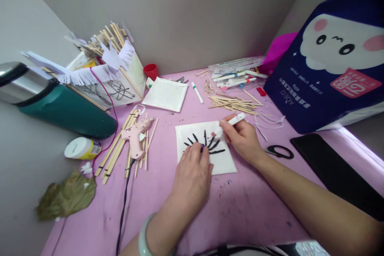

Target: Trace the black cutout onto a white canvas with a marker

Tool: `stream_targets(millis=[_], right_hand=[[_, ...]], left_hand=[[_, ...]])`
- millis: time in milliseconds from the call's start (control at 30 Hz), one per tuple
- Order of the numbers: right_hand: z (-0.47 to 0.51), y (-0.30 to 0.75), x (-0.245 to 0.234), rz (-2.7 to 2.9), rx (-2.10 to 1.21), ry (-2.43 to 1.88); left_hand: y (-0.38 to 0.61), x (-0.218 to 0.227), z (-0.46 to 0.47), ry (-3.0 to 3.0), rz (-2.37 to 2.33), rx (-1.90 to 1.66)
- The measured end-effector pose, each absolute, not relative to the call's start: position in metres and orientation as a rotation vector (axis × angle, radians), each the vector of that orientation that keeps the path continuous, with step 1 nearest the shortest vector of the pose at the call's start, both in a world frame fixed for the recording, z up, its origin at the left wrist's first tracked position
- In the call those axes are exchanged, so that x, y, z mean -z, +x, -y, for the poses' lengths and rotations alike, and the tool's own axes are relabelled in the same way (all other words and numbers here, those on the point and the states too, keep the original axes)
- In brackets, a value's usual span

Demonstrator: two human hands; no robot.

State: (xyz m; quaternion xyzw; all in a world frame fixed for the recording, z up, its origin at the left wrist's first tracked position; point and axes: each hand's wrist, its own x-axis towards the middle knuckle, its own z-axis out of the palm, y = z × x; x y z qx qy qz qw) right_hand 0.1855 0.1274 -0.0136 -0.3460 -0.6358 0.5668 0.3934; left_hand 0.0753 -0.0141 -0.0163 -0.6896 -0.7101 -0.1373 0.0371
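Observation:
A white square panel (pixel 227 165) lies flat on the pink-covered table, with thick black strokes (pixel 205 134) fanning out across it. My left hand (pixel 193 168) rests on the panel's lower left part, fingers stretched forward and covering the base of the strokes. A small dark purple spot shows beside its fingertips; I cannot tell what it is. My right hand (pixel 240 138) grips a white marker pen (pixel 237 119), slanted over the panel's upper right. The pen's low end is close to the strokes on the right; whether it touches is unclear.
Left are a pink glue gun (pixel 135 136) on bundled sticks, a green thermos (pixel 69 106) and a fringed box of sticks (pixel 111 84). Behind are a white square dish (pixel 166 94), loose sticks (pixel 234 105) and markers. Right are scissors (pixel 280 152), a black phone (pixel 336 172) and a blue bag (pixel 315 100).

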Motion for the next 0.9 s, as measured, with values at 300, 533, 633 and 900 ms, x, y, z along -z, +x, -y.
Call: stream_targets(millis=[300, 533, 633, 900], right_hand=[[-0.1247, 0.1870, 0.0134, 1.811, -1.336, -0.832], [-0.1265, 0.1867, 0.0158, 1.891, -1.297, -0.823], [-0.1265, 0.1867, 0.0180, 1.896, -1.312, -0.832], [-0.1256, 0.1859, 0.0212, 1.916, -1.329, -0.835]], left_hand=[[0.0764, 0.0201, 0.0149, -2.083, 2.127, 0.346], [0.0758, 0.0183, 0.0134, -2.116, 2.111, 0.345], [0.0752, 0.0179, 0.0130, -2.110, 2.097, 0.334], [0.0754, 0.0199, 0.0143, -2.102, 2.088, 0.346]])
